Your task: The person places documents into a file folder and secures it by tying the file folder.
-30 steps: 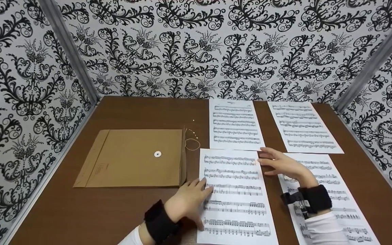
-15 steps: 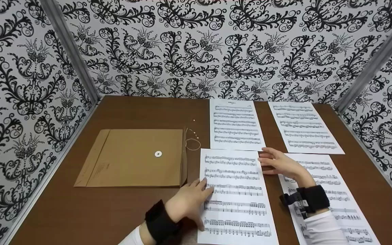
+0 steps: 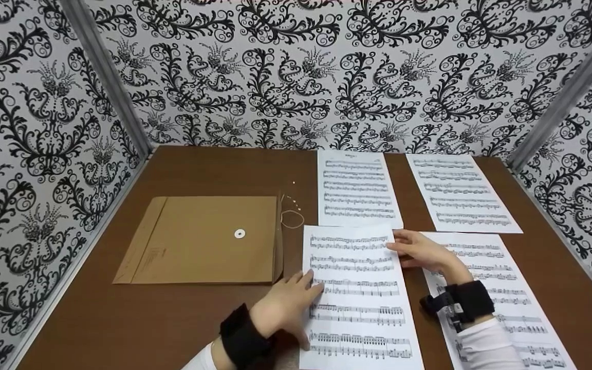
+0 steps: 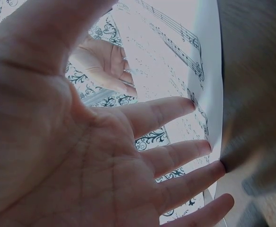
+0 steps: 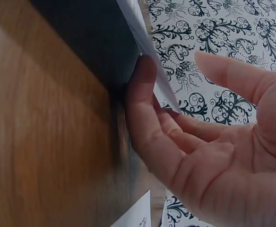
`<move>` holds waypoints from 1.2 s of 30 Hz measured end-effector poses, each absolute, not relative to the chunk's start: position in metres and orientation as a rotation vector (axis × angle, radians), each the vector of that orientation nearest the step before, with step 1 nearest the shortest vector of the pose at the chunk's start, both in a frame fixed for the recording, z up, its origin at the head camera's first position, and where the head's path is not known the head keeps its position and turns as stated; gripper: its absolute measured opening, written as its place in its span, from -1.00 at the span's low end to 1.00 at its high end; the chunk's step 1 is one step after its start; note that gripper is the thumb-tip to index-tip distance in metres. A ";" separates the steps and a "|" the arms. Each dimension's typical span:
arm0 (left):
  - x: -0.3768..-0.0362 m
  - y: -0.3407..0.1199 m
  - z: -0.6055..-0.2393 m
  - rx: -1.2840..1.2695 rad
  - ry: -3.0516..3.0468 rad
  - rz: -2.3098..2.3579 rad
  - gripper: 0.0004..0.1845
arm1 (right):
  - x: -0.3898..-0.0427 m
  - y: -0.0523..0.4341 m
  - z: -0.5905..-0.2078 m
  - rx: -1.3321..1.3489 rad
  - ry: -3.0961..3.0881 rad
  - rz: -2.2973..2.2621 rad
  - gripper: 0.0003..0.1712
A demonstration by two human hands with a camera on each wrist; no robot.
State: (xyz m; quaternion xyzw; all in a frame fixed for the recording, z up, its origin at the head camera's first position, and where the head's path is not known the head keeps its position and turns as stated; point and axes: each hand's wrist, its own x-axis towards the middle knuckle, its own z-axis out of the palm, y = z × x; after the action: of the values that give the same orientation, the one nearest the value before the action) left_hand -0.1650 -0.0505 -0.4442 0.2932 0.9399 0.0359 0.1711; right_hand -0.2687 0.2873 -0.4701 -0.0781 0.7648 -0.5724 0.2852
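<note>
A sheet of music (image 3: 352, 293) lies at the front centre, its upper right corner slightly raised. My left hand (image 3: 287, 303) rests along its left edge with fingers spread, fingertips on the margin. In the left wrist view, the fingers (image 4: 161, 113) extend straight out to the sheet's edge. My right hand (image 3: 424, 252) is at the upper right edge. In the right wrist view, its bent fingers (image 5: 145, 99) are under the sheet (image 5: 159, 80), and the thumb stands apart from the paper on the other side.
A brown string-tie envelope (image 3: 208, 241) with a white button lies left, its string (image 3: 292, 219) trailing beside it. Other music sheets lie behind (image 3: 357, 190), back right (image 3: 463, 192) and under the right forearm (image 3: 519, 303). Patterned walls (image 3: 296, 77) enclose the brown table (image 3: 214, 174).
My right hand has shifted slightly, its fingers going under the sheet's upper right edge, and that corner has lifted a little. My left hand has stayed in place.
</note>
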 end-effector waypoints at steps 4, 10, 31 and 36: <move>-0.165 -0.050 -0.445 0.829 2.665 0.110 0.28 | -0.269 0.285 -0.473 -0.249 2.006 -1.544 -0.20; -0.166 -0.050 -0.445 0.820 2.657 0.141 0.28 | -0.268 0.279 -0.475 -0.296 2.003 -1.511 -0.32; -0.167 -0.052 -0.446 0.822 2.634 0.134 0.30 | -0.266 0.271 -0.479 -0.391 2.010 -1.492 -0.46; -0.167 -0.053 -0.445 0.822 2.636 0.144 0.30 | -0.266 0.270 -0.476 -0.406 2.007 -1.513 -0.47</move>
State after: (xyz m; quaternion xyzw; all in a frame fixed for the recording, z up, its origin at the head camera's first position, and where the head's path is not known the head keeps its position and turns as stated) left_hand -0.1669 -0.0525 -0.4451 0.2920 0.9365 0.0510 0.1872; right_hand -0.2656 0.2698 -0.4757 -0.1525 0.7535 -0.5683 0.2934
